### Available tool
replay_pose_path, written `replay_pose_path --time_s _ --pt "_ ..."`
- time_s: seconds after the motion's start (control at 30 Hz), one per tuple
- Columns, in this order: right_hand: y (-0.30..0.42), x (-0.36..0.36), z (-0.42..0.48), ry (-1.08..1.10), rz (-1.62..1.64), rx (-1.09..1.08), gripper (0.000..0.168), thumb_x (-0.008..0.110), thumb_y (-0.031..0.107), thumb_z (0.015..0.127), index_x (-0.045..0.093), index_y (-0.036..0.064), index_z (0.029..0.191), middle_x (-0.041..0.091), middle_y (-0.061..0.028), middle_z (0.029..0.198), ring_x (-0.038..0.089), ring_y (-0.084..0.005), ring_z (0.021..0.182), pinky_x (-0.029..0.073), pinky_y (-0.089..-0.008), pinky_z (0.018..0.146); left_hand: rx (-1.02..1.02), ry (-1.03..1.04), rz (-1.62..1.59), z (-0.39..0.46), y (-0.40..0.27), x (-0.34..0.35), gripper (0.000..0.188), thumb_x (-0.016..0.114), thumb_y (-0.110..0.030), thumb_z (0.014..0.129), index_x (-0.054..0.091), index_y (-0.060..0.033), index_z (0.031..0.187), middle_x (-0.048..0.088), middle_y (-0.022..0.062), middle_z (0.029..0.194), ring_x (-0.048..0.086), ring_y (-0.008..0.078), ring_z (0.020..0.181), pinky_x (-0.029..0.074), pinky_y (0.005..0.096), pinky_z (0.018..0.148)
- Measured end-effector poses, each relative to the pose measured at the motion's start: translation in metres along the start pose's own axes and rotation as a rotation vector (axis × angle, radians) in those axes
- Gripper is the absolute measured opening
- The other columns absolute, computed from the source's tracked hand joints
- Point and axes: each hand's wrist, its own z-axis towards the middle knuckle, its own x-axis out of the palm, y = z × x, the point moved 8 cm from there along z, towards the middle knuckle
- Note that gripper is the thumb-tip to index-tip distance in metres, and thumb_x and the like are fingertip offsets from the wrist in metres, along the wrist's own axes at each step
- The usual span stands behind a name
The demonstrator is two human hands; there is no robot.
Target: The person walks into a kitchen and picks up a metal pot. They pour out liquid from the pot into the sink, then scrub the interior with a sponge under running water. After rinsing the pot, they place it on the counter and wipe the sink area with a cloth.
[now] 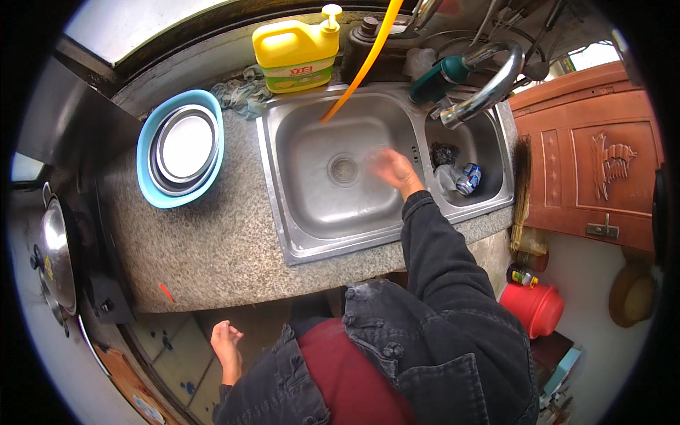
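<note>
My right hand (394, 169) is blurred and hovers over the large basin (308, 186) of a stainless steel double sink, to the right of the drain strainer (344, 170). I see nothing in its fingers. Below the counter's front edge hangs my left hand (227, 348), loosely curled and with no object visible in it. An orange-yellow hose (366, 64) dangles over the back of the large basin. In the small basin (483, 141) lie a blue and silver can (469, 179), a clear plastic bag (446, 177) and a dark scourer-like clump (444, 153).
A blue plastic basin (142, 159) with nested metal bowls (187, 146) stands on the speckled counter (212, 255). Behind the sink are a yellow detergent jug (297, 56), a rag (245, 95) and a chrome faucet (486, 103). A straw broom (521, 202) hangs at the right.
</note>
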Motion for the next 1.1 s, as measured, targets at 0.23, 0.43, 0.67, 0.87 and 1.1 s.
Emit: replay_pose_path --time_s 0.23,0.43,0.67,0.87,1.1 --pt "-0.034 0.033 -0.003 0.287 0.257 0.010 0.024 0.049 0.022 0.081 0.062 0.002 0.079 0.062 -0.0141 0.081 0.051 -0.0397 0.103 0.037 -0.0541 0.090 0.032 0.045 0.045 0.018 -0.015 0.007 0.011 0.048 -0.015 0.089 0.054 -0.0055 0.089 0.052 0.0016 0.065 0.050 0.0111 0.053 0.046 0.0240 0.053" --pt "-0.061 0.047 -0.015 0.188 0.344 0.138 0.015 0.049 0.015 0.075 0.056 0.003 0.068 0.059 -0.0126 0.076 0.053 -0.0360 0.101 0.036 -0.0565 0.090 0.069 0.093 0.060 0.020 -0.041 0.013 0.011 0.048 -0.014 0.088 0.055 -0.0047 0.088 0.052 0.0019 0.065 0.050 0.0107 0.053 0.046 0.0231 0.052" --pt "-0.081 0.081 -0.042 0.208 0.351 0.277 0.012 0.050 0.015 0.073 0.055 0.006 0.064 0.059 -0.0130 0.074 0.056 -0.0327 0.092 0.037 -0.0547 0.089 0.509 0.461 0.498 0.009 -0.114 0.129 0.012 0.054 -0.004 0.081 0.054 0.0010 0.093 0.055 0.0026 0.079 0.051 0.0087 0.068 0.043 0.0220 0.060" --pt "-0.076 0.126 -0.080 0.352 0.376 0.320 0.014 0.047 0.017 0.076 0.054 0.005 0.071 0.056 -0.0111 0.068 0.057 -0.0315 0.086 0.038 -0.0537 0.089 1.370 0.667 0.877 -0.053 -0.180 0.320 0.056 0.065 -0.002 0.067 0.043 -0.0040 0.118 0.051 0.0112 0.105 0.052 0.0224 0.089 0.043 0.0316 0.077" --pt "-0.075 0.133 -0.100 0.377 0.381 0.177 0.023 0.041 0.024 0.083 0.053 0.006 0.075 0.056 -0.0094 0.069 0.057 -0.0288 0.083 0.042 -0.0521 0.085 1.330 0.690 0.749 -0.059 -0.186 0.379 0.008 0.061 -0.007 0.072 0.057 -0.0023 0.078 0.057 0.0120 0.073 0.055 0.0291 0.073 0.044 0.0360 0.067"
